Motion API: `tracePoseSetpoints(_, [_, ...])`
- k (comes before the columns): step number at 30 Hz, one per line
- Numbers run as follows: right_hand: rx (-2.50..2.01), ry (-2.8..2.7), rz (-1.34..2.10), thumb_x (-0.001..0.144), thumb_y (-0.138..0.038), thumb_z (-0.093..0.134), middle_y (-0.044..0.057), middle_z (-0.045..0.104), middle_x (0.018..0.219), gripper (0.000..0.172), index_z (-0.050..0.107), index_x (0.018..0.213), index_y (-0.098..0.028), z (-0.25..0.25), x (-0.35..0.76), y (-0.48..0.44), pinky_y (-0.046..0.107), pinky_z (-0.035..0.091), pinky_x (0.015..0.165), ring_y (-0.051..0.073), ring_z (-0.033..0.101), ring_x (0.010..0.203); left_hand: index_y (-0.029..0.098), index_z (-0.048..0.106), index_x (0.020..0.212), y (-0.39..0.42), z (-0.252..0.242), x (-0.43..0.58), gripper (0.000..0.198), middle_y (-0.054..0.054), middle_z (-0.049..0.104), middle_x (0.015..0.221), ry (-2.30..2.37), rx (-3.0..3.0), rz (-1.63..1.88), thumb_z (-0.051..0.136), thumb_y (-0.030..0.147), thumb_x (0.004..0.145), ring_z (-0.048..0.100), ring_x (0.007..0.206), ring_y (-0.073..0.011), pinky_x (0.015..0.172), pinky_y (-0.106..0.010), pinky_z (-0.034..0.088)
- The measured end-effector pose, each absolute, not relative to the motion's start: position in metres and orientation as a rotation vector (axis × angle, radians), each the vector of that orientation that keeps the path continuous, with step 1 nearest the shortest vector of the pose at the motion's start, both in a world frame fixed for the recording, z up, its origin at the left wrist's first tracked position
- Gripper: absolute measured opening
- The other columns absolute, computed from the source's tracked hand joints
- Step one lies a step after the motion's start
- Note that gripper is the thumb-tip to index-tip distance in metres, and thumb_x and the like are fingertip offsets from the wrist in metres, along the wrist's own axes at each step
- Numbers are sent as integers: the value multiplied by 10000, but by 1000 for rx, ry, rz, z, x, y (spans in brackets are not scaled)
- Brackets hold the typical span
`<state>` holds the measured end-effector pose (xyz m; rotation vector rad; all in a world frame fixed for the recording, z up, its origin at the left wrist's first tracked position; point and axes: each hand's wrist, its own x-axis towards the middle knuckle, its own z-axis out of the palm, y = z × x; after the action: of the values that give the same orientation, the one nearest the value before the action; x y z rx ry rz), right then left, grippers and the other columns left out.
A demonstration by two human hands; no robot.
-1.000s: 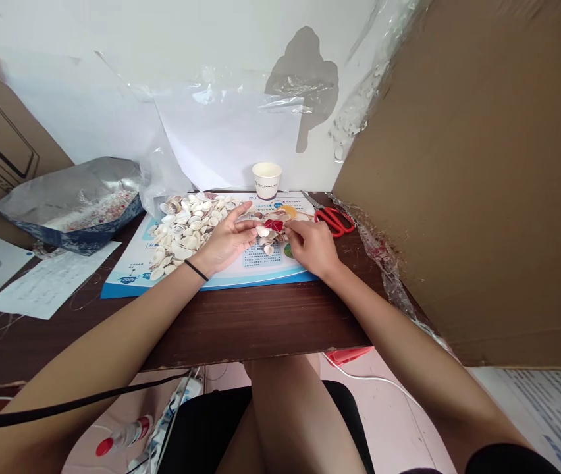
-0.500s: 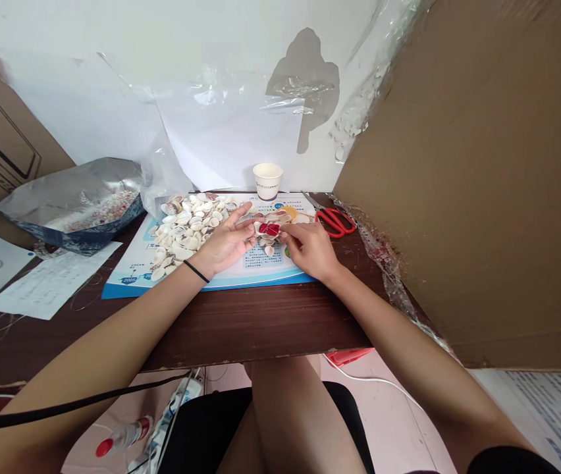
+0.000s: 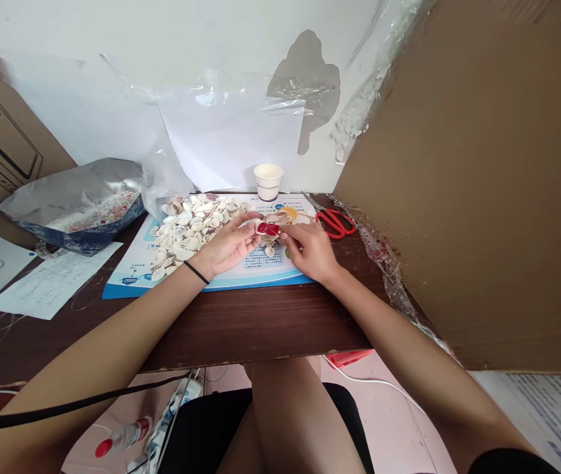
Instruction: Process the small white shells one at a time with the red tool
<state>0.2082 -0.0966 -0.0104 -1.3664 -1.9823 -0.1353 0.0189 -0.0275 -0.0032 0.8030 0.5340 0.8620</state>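
Between my left hand (image 3: pixel 226 246) and my right hand (image 3: pixel 310 249) is a white seashell with red on it (image 3: pixel 267 228), held by the fingertips of both hands. Its underside is partly hidden by my fingers. A large pile of pale seashells (image 3: pixel 186 230) lies on a printed blue-and-white mat (image 3: pixel 265 266), just left of my left hand. Several more shells (image 3: pixel 280 217) lie on the mat beyond my fingers. My left wrist wears a thin black band (image 3: pixel 195 271).
Red-handled scissors (image 3: pixel 334 222) lie at the right of the mat, and a paper cup (image 3: pixel 268 182) stands behind it. A silver bag (image 3: pixel 80 204) and papers (image 3: pixel 48 283) sit on the dark wooden desk (image 3: pixel 255 326) at left. A cardboard panel (image 3: pixel 463 178) walls the right side.
The red-marked shell has shifted slightly left, and my hands have come closer together around it. My left hand's fingers now reach the shell.
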Motion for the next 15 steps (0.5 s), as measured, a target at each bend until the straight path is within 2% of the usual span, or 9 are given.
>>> tracePoseSetpoints(2, [-1376,-1979,-127,985,-279,411,64,707,809,292,683,1017,-176,-10,208,-97,316,358,785,201,630,786,150,687,895,-28,-5,20,131,0,663,807,523,829,844,708,74,791,616,764,-83,753,-211,505])
tracePoseSetpoints(5, [-1388,-1982,-119,986,-281,410,70,716,834,297,690,994,-182,-8,207,-98,318,365,795,205,638,815,150,685,830,-29,-7,21,79,-8,673,829,509,863,813,710,84,794,615,779,-86,732,-210,501])
tracePoseSetpoints(15, [-1404,-1940,-175,985,-291,416,69,734,872,296,696,999,-198,-11,206,-98,334,360,820,214,644,834,184,723,808,-27,-6,20,210,-2,697,820,501,866,845,678,-12,745,639,826,-97,857,-255,508])
